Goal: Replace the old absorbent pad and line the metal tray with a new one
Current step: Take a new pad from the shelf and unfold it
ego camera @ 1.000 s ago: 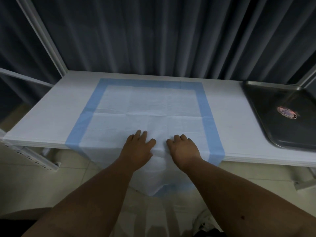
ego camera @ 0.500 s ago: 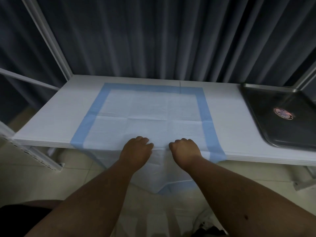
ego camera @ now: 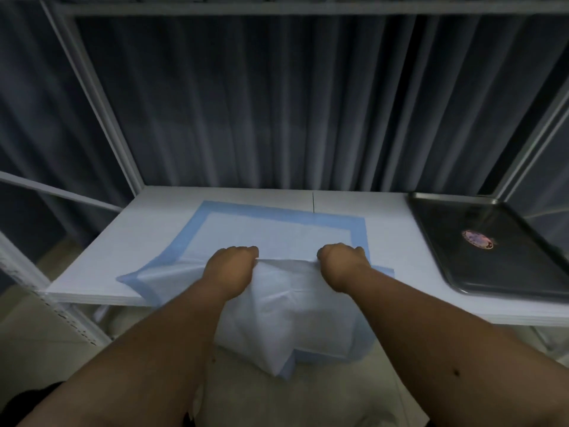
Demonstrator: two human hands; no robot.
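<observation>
Both hands are on the absorbent pad (ego camera: 271, 238) at the front edge of the white counter (ego camera: 123, 241). The left hand (ego camera: 232, 266) has its grip closed tight on a bunched fold of the sheet, fingers curled under and out of sight, and the right hand (ego camera: 341, 263) does the same just beside the blue border on its side. Between the two fists the material is pulled taut into a ridge. The far half of the pad lies flat on the counter, while the near half spills over the edge and hangs in a loose, crumpled bag between the forearms.

Over on the right, well apart from the pad, sits the metal tray (ego camera: 455, 272), bare and dark inside, with a round sticker (ego camera: 478, 239) on its floor. No pad is in it, so the lining step looks not yet done.

Now the risks, as I read them. This sheet looks thin and floppy, and the two grips sit close to its middle. Lift it like that and the corners will likely droop and fold under, so it could land creased in the tray. The hanging part could also snag on the counter edge during the carry. The near left corner (ego camera: 132, 277) pokes past the counter rim, and a sharp tug might tear the blue border there. A pad dragged low across the counter could nudge the tray toward the edge.
</observation>
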